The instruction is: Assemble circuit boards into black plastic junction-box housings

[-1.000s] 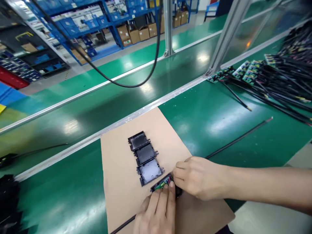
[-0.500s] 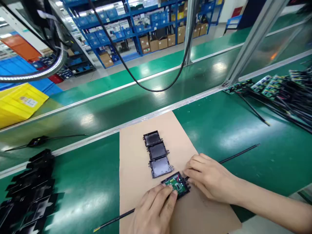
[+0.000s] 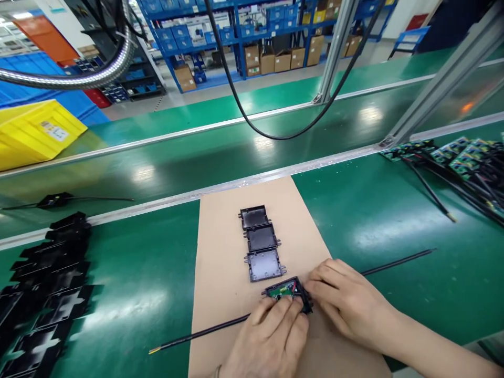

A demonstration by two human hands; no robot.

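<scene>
A green circuit board (image 3: 280, 292) sits in a small black plastic housing (image 3: 307, 301) on the cardboard. My left hand (image 3: 271, 333) has its bent fingers pressed on the board and the housing's near side, covering part of both. At the housing's right end, my right hand (image 3: 346, 299) is closed, its fingertips around the black cable where it meets the housing; the exact grip is hidden. One cable end (image 3: 401, 261) runs out to the right past this hand. Another black cable (image 3: 212, 329) emerges left of my left hand and ends in bare coloured wires.
Three black housing trays (image 3: 262, 237) lie in a row on the cardboard sheet (image 3: 220, 252). Stacked black housings (image 3: 51, 283) are at left, cabled circuit boards (image 3: 468, 157) at far right. A metal rail (image 3: 244, 182) and post (image 3: 425, 89) stand beyond; a black cable (image 3: 252, 123) hangs overhead.
My left hand has shifted right and its fingers now cover more of the board. My right hand stays at the housing's right end. The camera view has moved slightly.
</scene>
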